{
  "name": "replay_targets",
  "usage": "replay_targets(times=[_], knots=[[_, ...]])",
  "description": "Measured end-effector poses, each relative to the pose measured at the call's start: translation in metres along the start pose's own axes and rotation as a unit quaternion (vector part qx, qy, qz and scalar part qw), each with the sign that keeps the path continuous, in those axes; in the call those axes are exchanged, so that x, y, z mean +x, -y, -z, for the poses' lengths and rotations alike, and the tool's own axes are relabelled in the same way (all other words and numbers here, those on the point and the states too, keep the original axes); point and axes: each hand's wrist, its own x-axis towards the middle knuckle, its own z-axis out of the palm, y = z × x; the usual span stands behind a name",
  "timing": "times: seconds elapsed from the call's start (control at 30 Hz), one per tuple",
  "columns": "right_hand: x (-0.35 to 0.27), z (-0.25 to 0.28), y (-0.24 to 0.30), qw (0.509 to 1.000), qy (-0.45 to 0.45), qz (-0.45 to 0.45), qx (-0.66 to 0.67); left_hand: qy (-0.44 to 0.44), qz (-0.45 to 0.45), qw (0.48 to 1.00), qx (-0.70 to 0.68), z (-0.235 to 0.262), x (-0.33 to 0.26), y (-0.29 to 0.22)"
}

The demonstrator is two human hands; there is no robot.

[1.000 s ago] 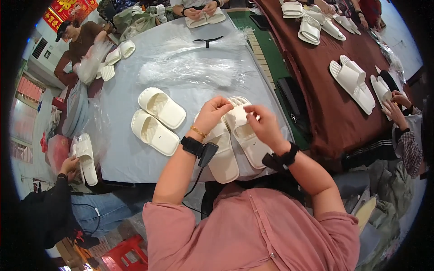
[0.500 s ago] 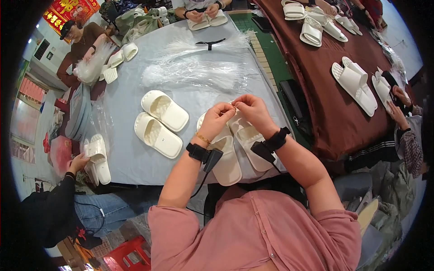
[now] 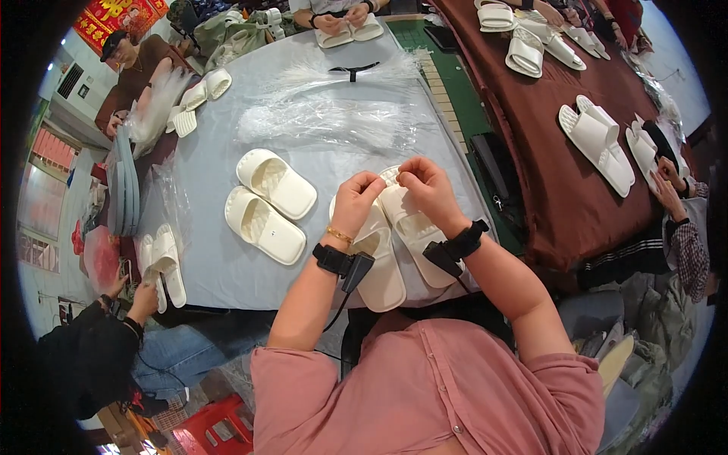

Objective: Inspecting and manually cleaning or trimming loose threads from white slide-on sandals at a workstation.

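My left hand [image 3: 355, 205] is closed, thumb and index finger pinched, above the toe end of a white slipper [image 3: 381, 277]. Beside it, my right hand [image 3: 431, 189] is pinched too, over the strap end of a second white slipper [image 3: 434, 265]. A small gap separates the two sets of fingertips. Whatever sits in either pinch is too fine to make out. The two slippers lie side by side at the near table edge, partly covered by my hands and wrist devices. Another white pair, an upper slipper [image 3: 284, 189] and a lower slipper [image 3: 264, 235], rests to the left.
Bundles of thin clear strands [image 3: 326, 125] spread across the grey table [image 3: 205, 174], the far one bound by a black tie [image 3: 353, 73]. Co-workers handle slippers at the left edge, far side and right. A brown-covered table [image 3: 546, 152] bearing white slippers [image 3: 599, 144] stands right.
My hands have drawn slightly apart from fingertips nearly touching. At the left edge, a co-worker's second hand has come into view by the slippers there, and those slippers have shifted.
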Motion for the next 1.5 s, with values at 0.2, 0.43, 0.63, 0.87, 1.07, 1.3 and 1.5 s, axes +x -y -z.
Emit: replay_targets(times=[0.2,0.43,0.63,0.87,1.07,1.3,1.5], knots=[[-0.001,0.002,0.0,1.0,0.006,0.003,-0.009,0.005,0.002,1.0,0.017,0.002,-0.001,0.003],[-0.001,0.001,-0.004,0.999,0.008,0.016,-0.029,0.008,-0.007,1.0,0.028,0.003,0.0,0.003],[-0.002,0.001,-0.002,0.998,0.013,0.008,-0.063,-0.003,-0.001,1.0,0.026,-0.001,-0.001,0.0],[-0.002,0.001,0.002,0.991,0.042,-0.015,-0.127,0.002,-0.014,0.999,0.035,-0.001,-0.003,-0.004],[-0.002,0.0,-0.001,0.99,0.035,-0.027,-0.13,0.01,-0.023,0.997,0.068,0.003,-0.002,0.0],[-0.003,0.002,-0.002,0.975,0.05,-0.018,-0.214,-0.014,-0.095,0.984,0.152,-0.006,0.005,0.022],[-0.001,0.01,-0.004,0.974,0.071,-0.01,-0.216,-0.045,-0.174,0.965,0.191,-0.009,0.009,0.026]])
